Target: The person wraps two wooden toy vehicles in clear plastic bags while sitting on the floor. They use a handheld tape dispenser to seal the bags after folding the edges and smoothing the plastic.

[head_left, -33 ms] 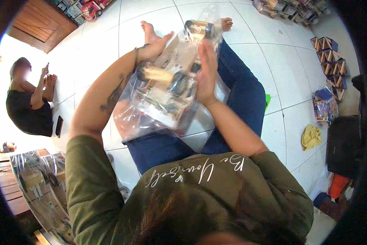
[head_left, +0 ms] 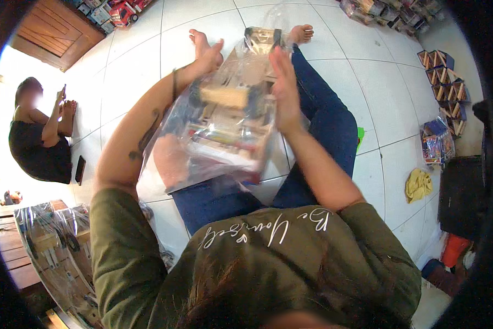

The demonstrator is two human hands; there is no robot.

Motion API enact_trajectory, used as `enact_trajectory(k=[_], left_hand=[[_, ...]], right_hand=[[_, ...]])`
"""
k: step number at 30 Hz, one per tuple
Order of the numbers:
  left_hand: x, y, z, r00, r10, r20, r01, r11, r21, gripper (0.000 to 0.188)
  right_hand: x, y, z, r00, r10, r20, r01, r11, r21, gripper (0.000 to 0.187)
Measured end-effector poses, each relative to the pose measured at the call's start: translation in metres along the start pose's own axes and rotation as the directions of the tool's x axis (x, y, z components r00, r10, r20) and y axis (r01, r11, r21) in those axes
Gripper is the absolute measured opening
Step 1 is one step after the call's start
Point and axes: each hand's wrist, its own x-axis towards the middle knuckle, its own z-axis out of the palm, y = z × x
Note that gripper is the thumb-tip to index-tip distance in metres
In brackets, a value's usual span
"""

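I sit on a white tiled floor with my legs in blue jeans [head_left: 323, 126] stretched out. Over my lap I hold up a clear plastic bag [head_left: 224, 131] with a wooden toy inside it. My left hand [head_left: 209, 57] grips the bag's far left edge, thumb up. On the right side, my right hand [head_left: 283, 90] presses flat against the bag with its fingers straight. The bag is held between the two hands, and its near end hangs down over my thigh.
Another person [head_left: 35, 137] sits on the floor at the left, with a dark phone [head_left: 80, 169] lying beside them. Plastic-wrapped toys [head_left: 54, 247] are stacked at the lower left. More packaged goods [head_left: 438, 142] and a yellow cloth [head_left: 418, 185] lie at the right.
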Motion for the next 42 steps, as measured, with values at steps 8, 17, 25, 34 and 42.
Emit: enact_trajectory(k=[8,17,25,34,42], left_hand=[[-0.162,-0.048,0.065,0.940,0.325,0.104,-0.327,0.945,0.003,0.082],[-0.200,-0.049,0.099,0.957,0.283,0.070,-0.282,0.959,-0.030,0.064],[-0.158,-0.038,0.071,0.855,0.492,-0.166,-0.449,0.861,0.238,0.070],[-0.072,0.091,0.088,0.789,0.592,0.160,-0.430,0.348,0.833,0.043],[-0.241,-0.002,0.114,0.565,0.601,0.566,-0.738,0.060,0.672,0.089]], right_hand=[[0.049,-0.039,-0.054,0.770,0.498,0.399,-0.482,0.043,0.875,0.071],[0.061,-0.038,-0.080,0.979,0.121,0.162,-0.193,0.791,0.581,0.078],[0.182,-0.131,-0.115,0.987,-0.029,0.160,0.013,0.995,0.102,0.028],[0.096,-0.070,-0.104,0.661,0.250,0.707,-0.221,0.966,-0.135,0.058],[0.094,-0.084,-0.090,0.802,0.051,0.595,-0.176,0.972,0.155,0.034]])
